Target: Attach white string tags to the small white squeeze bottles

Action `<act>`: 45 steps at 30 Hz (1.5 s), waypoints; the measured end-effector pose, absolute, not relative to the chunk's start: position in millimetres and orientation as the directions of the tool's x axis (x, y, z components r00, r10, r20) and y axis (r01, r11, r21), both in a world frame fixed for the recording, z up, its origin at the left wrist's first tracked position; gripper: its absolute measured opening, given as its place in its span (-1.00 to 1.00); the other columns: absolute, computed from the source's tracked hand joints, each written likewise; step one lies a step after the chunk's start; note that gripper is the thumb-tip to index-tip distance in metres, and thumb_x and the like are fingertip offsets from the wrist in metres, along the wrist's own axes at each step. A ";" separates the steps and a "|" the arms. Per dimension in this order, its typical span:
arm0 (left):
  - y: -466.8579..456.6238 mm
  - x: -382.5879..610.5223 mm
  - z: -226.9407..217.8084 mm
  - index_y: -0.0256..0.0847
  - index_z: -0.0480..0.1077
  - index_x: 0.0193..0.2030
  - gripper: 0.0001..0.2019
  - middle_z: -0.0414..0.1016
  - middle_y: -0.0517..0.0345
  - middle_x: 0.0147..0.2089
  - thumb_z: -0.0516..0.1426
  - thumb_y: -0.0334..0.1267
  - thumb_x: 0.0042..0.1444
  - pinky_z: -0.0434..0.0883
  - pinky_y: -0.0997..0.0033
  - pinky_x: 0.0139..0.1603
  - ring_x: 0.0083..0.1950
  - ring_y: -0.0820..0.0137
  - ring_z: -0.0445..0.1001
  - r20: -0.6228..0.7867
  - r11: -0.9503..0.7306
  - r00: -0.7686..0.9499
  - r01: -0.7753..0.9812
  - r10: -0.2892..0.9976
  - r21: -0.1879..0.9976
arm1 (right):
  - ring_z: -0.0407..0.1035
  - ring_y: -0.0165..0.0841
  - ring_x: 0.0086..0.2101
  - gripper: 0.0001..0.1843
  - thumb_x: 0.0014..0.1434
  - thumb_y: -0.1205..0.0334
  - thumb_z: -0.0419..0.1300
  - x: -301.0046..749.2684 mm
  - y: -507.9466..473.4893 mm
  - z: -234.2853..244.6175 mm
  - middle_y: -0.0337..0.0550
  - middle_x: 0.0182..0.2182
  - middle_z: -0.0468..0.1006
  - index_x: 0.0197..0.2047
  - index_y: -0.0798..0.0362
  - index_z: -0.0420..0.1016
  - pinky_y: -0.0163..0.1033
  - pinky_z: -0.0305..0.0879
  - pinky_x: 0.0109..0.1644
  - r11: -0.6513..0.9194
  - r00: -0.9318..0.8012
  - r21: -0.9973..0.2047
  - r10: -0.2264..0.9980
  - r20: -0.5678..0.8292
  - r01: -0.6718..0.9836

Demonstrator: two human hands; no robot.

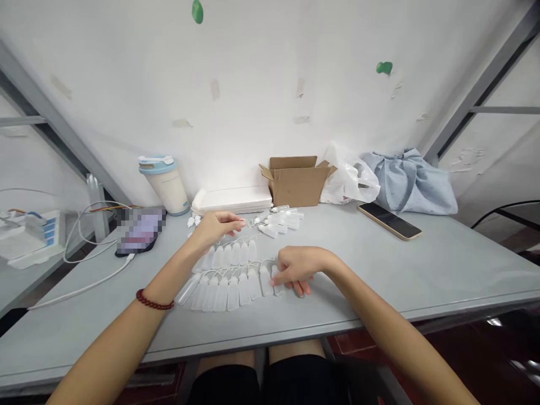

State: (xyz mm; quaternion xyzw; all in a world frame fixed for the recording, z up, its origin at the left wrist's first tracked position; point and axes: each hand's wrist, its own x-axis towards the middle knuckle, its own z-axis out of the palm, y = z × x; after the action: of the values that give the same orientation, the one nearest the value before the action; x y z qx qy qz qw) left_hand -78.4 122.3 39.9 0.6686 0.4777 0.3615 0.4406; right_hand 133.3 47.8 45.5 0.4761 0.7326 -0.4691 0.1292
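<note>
Small translucent plastic pieces (pixel 233 292) with white string loops, shaped like flat tubes or tags, lie side by side in a front row on the table. Behind them runs a second, shorter row (pixel 234 254), partly covered by my left arm. My left hand (pixel 215 228) is above that row, its thumb and fingertips pinched together near a loose pile of the same pieces (pixel 280 222); what they pinch is too small to make out. At the right end of the front row, my right hand (pixel 297 267) has its fingers curled around the last translucent tag (pixel 277 274).
At the back stand a cup (pixel 167 185), a stack of white flat pieces (pixel 236 198), an open cardboard box (pixel 297 185), a white plastic bag (pixel 348 177) and a blue cloth bundle (pixel 415 183). One phone (pixel 390 220) lies right; another (pixel 143 230) with a cable lies left.
</note>
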 end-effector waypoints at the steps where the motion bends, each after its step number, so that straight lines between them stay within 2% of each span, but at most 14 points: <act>1: 119.2 -74.9 40.1 -0.26 0.50 -0.46 -0.80 0.52 0.11 -0.45 0.28 -0.17 -0.18 0.42 0.44 -0.38 -0.41 0.42 0.44 0.064 -0.169 0.300 0.337 0.952 0.926 | 0.34 -0.46 -0.70 -0.58 0.06 -0.02 0.09 133.7 48.6 44.4 -0.23 -0.73 0.43 -0.63 0.14 0.32 -0.38 0.16 -0.59 0.098 -0.512 -0.566 0.573 -0.640 0.818; 5: 106.8 -63.3 38.7 -0.27 0.47 -0.49 -0.84 0.48 0.16 -0.55 0.26 -0.20 -0.15 0.40 0.44 -0.44 -0.50 0.42 0.43 0.072 -0.220 0.355 0.398 0.932 0.891 | 0.35 -0.45 -0.69 -0.61 0.04 0.01 0.09 134.8 50.6 41.1 -0.23 -0.72 0.44 -0.64 0.12 0.30 -0.38 0.14 -0.61 0.074 -0.502 -0.572 0.579 -0.643 0.817; 9: 96.7 -57.6 33.6 -0.25 0.47 -0.46 -0.84 0.51 0.16 -0.51 0.18 -0.20 -0.05 0.39 0.43 -0.43 -0.49 0.40 0.44 0.165 -0.369 0.425 0.459 0.890 0.808 | 0.33 -0.46 -0.69 -0.70 -0.01 0.13 0.10 138.9 52.2 42.0 -0.24 -0.73 0.44 -0.65 0.11 0.29 -0.38 0.15 -0.60 0.059 -0.482 -0.585 0.636 -0.602 0.809; 11: 92.4 -55.2 31.5 -0.24 0.48 -0.45 -0.85 0.53 0.15 -0.47 0.15 -0.21 -0.01 0.40 0.42 -0.38 -0.44 0.38 0.46 0.222 -0.451 0.460 0.481 0.860 0.752 | 0.34 -0.46 -0.69 -0.74 -0.01 0.14 0.11 141.4 53.2 43.3 -0.24 -0.70 0.46 -0.62 0.11 0.30 -0.38 0.16 -0.60 0.030 -0.503 -0.649 0.659 -0.559 0.760; 13: 88.7 -52.8 29.9 -0.23 0.48 -0.45 -0.85 0.55 0.15 -0.43 0.13 -0.24 0.01 0.40 0.42 -0.33 -0.38 0.37 0.48 0.255 -0.499 0.483 0.490 0.838 0.715 | 0.36 -0.45 -0.66 -0.73 0.00 0.12 0.12 142.5 54.2 44.1 -0.23 -0.66 0.47 -0.60 0.11 0.30 -0.38 0.19 -0.59 0.023 -0.536 -0.749 0.713 -0.452 0.662; 17: 85.3 -50.0 28.3 -0.23 0.48 -0.42 -0.86 0.55 0.16 -0.41 0.10 -0.26 0.01 0.42 0.44 -0.33 -0.38 0.38 0.48 0.266 -0.496 0.492 0.428 0.829 0.756 | 0.43 -0.43 -0.57 -0.74 0.02 0.13 0.15 139.8 55.8 42.3 -0.20 -0.56 0.49 -0.57 0.14 0.36 -0.39 0.26 -0.53 0.100 -0.545 -0.881 0.816 -0.193 0.462; 22: 85.5 -50.4 32.1 -0.25 0.47 -0.37 -0.86 0.54 0.15 -0.39 0.11 -0.27 0.00 0.45 0.44 -0.38 -0.42 0.40 0.48 0.285 -0.453 0.440 0.345 0.852 0.822 | 0.45 -0.40 -0.54 -0.74 0.03 0.14 0.15 137.9 58.5 38.6 -0.19 -0.54 0.49 -0.55 0.14 0.40 -0.37 0.29 -0.50 0.106 -0.491 -0.914 0.864 -0.110 0.392; 27: 84.2 -50.4 31.7 -0.22 0.46 -0.31 -0.84 0.56 0.12 -0.31 0.06 -0.30 0.07 0.42 0.44 -0.30 -0.31 0.38 0.49 0.409 -0.611 0.477 0.424 0.778 0.668 | 0.40 -0.43 -0.58 -0.75 0.04 0.14 0.13 138.3 61.6 35.1 -0.18 -0.54 0.50 -0.52 0.14 0.41 -0.34 0.31 -0.48 0.125 -0.444 -0.902 0.892 -0.081 0.414; 31: 83.9 -50.8 25.8 -0.22 0.44 -0.18 -0.78 0.53 0.10 -0.28 -0.01 -0.33 0.15 0.37 0.43 -0.31 -0.32 0.39 0.44 0.489 -0.736 0.553 0.451 0.675 0.505 | 0.36 -0.46 -0.60 -0.76 0.05 0.16 0.12 137.7 62.7 33.5 -0.23 -0.61 0.46 -0.54 0.13 0.39 -0.36 0.27 -0.48 0.182 -0.403 -0.867 0.915 -0.025 0.465; 33: 83.8 -51.3 25.2 -0.22 0.43 -0.14 -0.77 0.52 0.09 -0.26 -0.02 -0.32 0.17 0.35 0.42 -0.30 -0.31 0.39 0.43 0.502 -0.752 0.561 0.458 0.658 0.475 | 0.35 -0.47 -0.60 -0.75 0.06 0.16 0.12 137.3 62.9 32.8 -0.25 -0.63 0.42 -0.54 0.13 0.38 -0.37 0.26 -0.48 0.208 -0.388 -0.853 0.922 0.007 0.479; 36: 82.9 -51.4 28.3 -0.20 0.44 -0.16 -0.77 0.52 0.09 -0.23 -0.01 -0.25 0.19 0.37 0.44 -0.27 -0.26 0.38 0.44 0.482 -0.707 0.524 0.431 0.702 0.560 | 0.38 -0.43 -0.55 -0.76 0.08 0.14 0.12 135.9 63.3 31.0 -0.25 -0.61 0.41 -0.51 0.12 0.39 -0.35 0.28 -0.46 0.235 -0.368 -0.851 0.928 0.054 0.470; 39: 81.7 -50.4 33.0 -0.20 0.48 -0.29 -0.76 0.54 0.13 -0.29 0.01 -0.19 0.18 0.38 0.46 -0.28 -0.28 0.38 0.45 0.446 -0.604 0.428 0.376 0.786 0.703 | 0.41 -0.40 -0.50 -0.77 0.09 0.13 0.12 133.2 63.1 29.3 -0.24 -0.58 0.42 -0.47 0.11 0.40 -0.34 0.30 -0.44 0.278 -0.348 -0.834 0.931 0.112 0.476; 41: 81.7 -49.6 35.2 -0.22 0.49 -0.36 -0.79 0.55 0.15 -0.34 0.07 -0.19 0.13 0.40 0.44 -0.25 -0.31 0.39 0.46 0.407 -0.524 0.369 0.315 0.836 0.791 | 0.40 -0.41 -0.49 -0.78 0.10 0.14 0.12 130.9 63.0 28.5 -0.23 -0.55 0.43 -0.44 0.10 0.42 -0.34 0.30 -0.43 0.315 -0.342 -0.813 0.927 0.153 0.490; 45: 83.9 -50.0 37.3 -0.27 0.47 -0.39 -0.85 0.55 0.10 -0.31 0.18 -0.22 0.01 0.42 0.40 -0.16 -0.24 0.35 0.48 0.298 -0.362 0.333 0.150 0.895 0.920 | 0.39 -0.43 -0.50 -0.79 0.11 0.12 0.14 127.5 63.8 25.5 -0.21 -0.48 0.45 -0.30 0.09 0.48 -0.32 0.33 -0.43 0.368 -0.340 -0.798 0.915 0.218 0.477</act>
State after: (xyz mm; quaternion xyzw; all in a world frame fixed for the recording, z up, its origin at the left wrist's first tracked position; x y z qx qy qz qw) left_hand -50.0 83.9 37.3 0.6982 0.3743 0.4399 0.4230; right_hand 127.5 63.8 25.5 0.4619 0.7534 -0.3203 -0.3412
